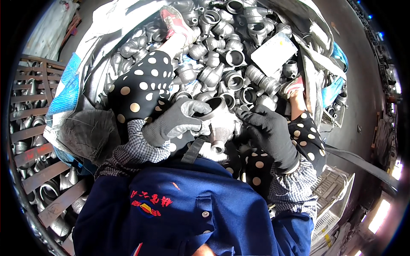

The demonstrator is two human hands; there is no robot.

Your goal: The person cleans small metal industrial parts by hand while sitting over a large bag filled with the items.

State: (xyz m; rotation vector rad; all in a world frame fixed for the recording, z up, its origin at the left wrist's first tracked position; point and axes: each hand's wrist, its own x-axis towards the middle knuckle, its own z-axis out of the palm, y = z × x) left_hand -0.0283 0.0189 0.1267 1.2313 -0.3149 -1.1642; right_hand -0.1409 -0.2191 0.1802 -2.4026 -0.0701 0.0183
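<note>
A grey metal pipe casting (220, 123) with a wide round mouth and a narrow spout is held up in front of my lap. My left hand (176, 122), in a grey and black glove, grips its left side, with the thumb and fingers around the rim. Close against the casting's right side is my right hand (270, 134), in a dark glove. Its fingers are curled and pinched together; what lies between them is hidden. Behind both hands spreads a heap of similar castings (211, 77), between my legs.
A white flat-sided block (274, 53) lies on the heap at the right. A white woven sack (102, 38) with blue patches surrounds the pile. A rusty metal cage (32, 134) holding more castings stands at the left; a pale plastic crate (335, 192) is at the right.
</note>
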